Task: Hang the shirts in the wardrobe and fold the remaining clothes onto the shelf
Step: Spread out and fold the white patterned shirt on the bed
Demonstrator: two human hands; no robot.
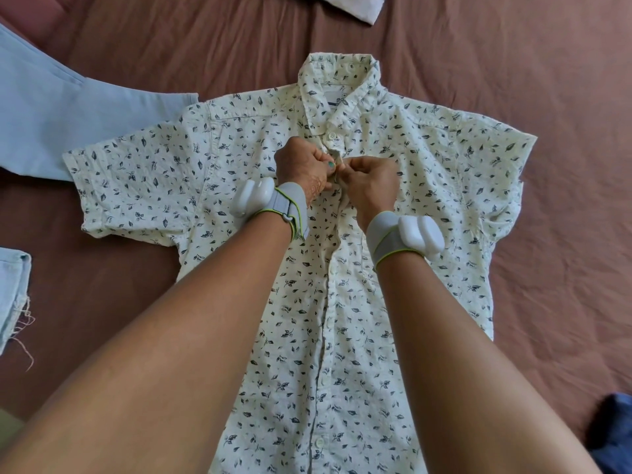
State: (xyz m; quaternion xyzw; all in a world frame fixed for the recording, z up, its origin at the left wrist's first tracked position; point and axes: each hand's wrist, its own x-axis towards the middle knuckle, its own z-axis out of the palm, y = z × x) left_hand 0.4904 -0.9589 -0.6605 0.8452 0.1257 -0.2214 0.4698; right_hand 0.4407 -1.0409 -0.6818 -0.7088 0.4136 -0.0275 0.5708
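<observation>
A cream short-sleeved shirt (239, 159) with a dark leaf print lies flat and face up on the brown bedsheet (513, 63), collar away from me. My left hand (301, 164) and my right hand (371, 179) meet over the button placket just below the collar. Both pinch the front edges of the shirt at the second button from the top. The top button above them is fastened. Each wrist wears a grey strap with a white device.
Light blue trousers (51, 118) lie at the left, one leg partly under the shirt's sleeve, with a frayed hem (13, 292) lower left. A white folded cloth (345, 5) sits at the top edge. Dark blue fabric (612, 436) shows at the lower right.
</observation>
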